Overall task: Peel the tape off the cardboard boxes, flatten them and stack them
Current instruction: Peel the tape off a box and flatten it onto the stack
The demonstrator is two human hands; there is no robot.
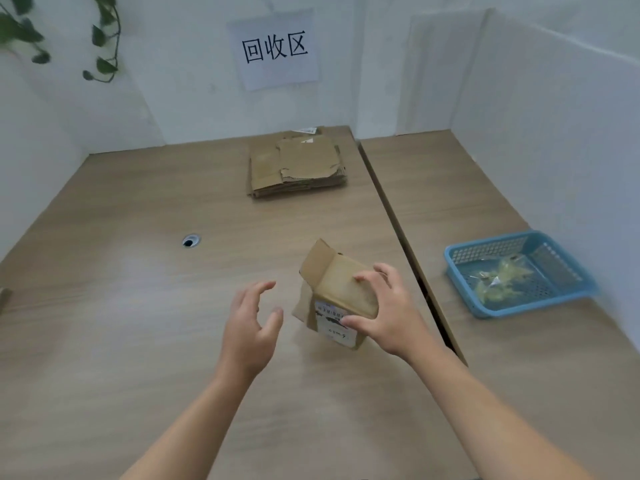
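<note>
A small brown cardboard box [337, 289] with a white shipping label stands tilted on the wooden table, one flap sticking up at its far end. My right hand [388, 310] grips it from the right, fingers over the top and thumb on the label side. My left hand [252, 320] hovers just left of the box with its fingers spread and loosely curved, holding nothing and not touching the box. A stack of flattened cardboard boxes [298, 168] lies at the back of the table near the wall.
A blue plastic basket [460, 258] with crumpled clear tape in it sits on the right table. A seam [388, 209] runs between the two tables. A cable hole [190, 240] is at the left. White partition walls, a paper sign [275, 50] and a hanging plant [104, 39] surround the desk.
</note>
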